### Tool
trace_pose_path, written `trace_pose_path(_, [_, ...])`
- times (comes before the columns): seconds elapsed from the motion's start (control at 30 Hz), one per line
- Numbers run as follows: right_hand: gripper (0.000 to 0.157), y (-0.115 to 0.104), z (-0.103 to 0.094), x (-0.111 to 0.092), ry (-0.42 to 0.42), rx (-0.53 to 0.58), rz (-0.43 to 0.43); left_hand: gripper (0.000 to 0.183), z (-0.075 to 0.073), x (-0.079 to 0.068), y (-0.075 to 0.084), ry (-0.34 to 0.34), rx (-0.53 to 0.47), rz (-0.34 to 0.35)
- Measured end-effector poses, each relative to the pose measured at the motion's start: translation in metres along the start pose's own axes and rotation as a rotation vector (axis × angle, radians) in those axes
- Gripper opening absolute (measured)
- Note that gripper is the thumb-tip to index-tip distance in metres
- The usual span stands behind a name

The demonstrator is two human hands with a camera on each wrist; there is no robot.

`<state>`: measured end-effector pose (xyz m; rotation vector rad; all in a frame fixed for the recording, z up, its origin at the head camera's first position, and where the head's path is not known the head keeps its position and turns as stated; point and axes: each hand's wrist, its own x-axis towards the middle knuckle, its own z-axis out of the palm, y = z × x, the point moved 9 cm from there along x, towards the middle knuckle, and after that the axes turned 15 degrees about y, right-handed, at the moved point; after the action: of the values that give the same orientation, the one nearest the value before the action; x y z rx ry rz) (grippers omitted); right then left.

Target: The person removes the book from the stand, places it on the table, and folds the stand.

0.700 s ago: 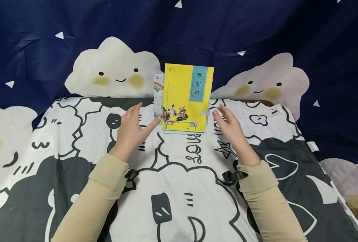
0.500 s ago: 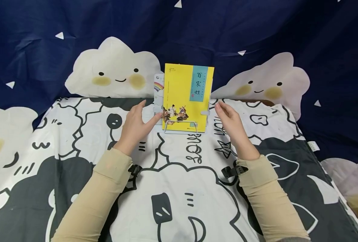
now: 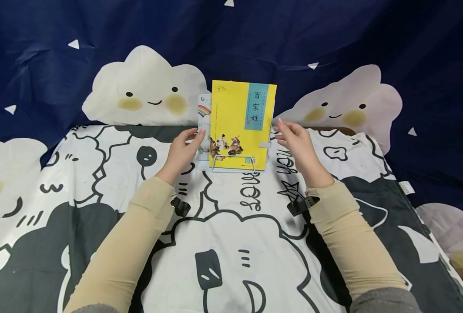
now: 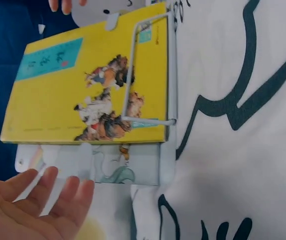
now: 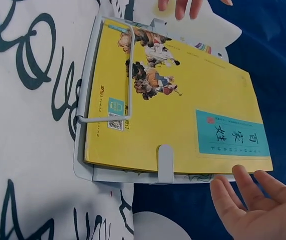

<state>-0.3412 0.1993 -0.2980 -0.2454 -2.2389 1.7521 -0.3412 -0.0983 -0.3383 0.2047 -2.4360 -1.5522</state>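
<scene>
Yellow book (image 3: 235,126): flat rectangle, smooth cover, blue panel (image 3: 257,95) with 3 large characters. Stands upright on a pale stand (image 3: 204,124), centre of the scene, between the 2 hands. Across its lower front, a thin bent wire loop (image 5: 131,75); over its right edge, a short rounded clip (image 5: 165,164).

Left hand (image 3: 181,152): at the stand's left edge, fingers relaxed, moderate gap to the thumb, gripping nothing. Right hand (image 3: 300,145): just beside the right edge, fingers loosely bent, also holding nothing. Contact with the stand: cannot tell for either.

Underneath, white cloth (image 3: 231,234) with dark line drawings, softly creased; behind, navy cloth (image 3: 255,34), folded, cloud prints.

Book covers most of the stand's rainbow-printed panel. Cover's small print illegible. Left wrist view blurred; each wrist view cuts off both hands.
</scene>
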Motion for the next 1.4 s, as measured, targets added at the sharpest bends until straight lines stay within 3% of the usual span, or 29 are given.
trace_pose_path(0.3, [0.067, 0.002, 0.009, 0.018, 0.008, -0.005, 0.029, 0.062, 0.012, 0.013, -0.009, 0.005, -0.054, -0.100])
trace_pose_path(0.5, [0.064, 0.006, 0.013, 0.028, 0.026, -0.034, 0.057, 0.057, 0.020, 0.016, -0.003, -0.021, -0.040, -0.091])
trace_pose_path(0.9, [0.057, 0.018, 0.016, 0.041, 0.074, 0.013, 0.127, 0.052, 0.024, 0.025, 0.006, -0.015, -0.048, -0.066])
trace_pose_path(1.2, [0.032, 0.032, 0.019, 0.047, 0.072, 0.045, 0.152, 0.047, 0.032, 0.034, 0.007, -0.030, -0.063, -0.072])
trace_pose_path(1.4, [0.035, 0.037, 0.024, 0.048, 0.059, 0.030, 0.136, 0.042, 0.036, 0.038, 0.007, -0.039, -0.032, -0.062])
